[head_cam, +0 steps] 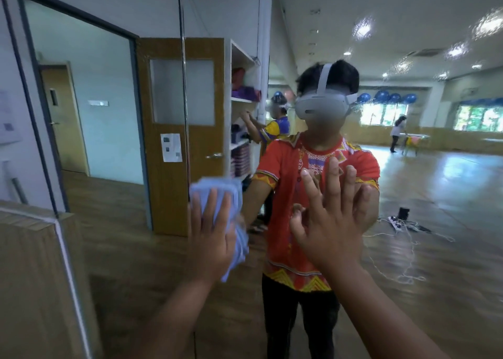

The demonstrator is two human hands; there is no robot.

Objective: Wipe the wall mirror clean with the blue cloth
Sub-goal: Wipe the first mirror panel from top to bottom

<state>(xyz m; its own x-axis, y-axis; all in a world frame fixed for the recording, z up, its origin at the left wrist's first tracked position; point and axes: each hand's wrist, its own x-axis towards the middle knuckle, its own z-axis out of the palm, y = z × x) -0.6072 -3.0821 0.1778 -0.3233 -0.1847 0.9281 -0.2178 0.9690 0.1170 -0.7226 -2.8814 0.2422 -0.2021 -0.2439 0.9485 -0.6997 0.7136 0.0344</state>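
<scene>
A person stood facing one wall mirror (449, 222), which filled most of the view and had a thin vertical seam running down it left of centre. Two bare hands were raised against the glass, and there was one blue cloth (217, 192).

The left hand (209, 239) lay flat over the cloth, fingers straight and pointing up, palm pressing it to the mirror just right of the seam. Its grip was released, with no fingers curled round the fabric. The forearm rose from the lower middle of the view.

The right hand (332, 222) was held flat towards the glass beside it, fingers spread and pointing up. Its grip was also released and it held nothing. Whether the palm touched the mirror could not be told.

The cloth was folded and blurred. Its long axis ran up and down the glass, with the top edge above the left fingertips and the lower end hanging below the palm on its right side.

The mirror reflected the person in a red patterned shirt (285, 168) and a white headset (321, 104), one wooden door (168, 184), a white shelf unit (239, 100) and two other people further off.
</scene>
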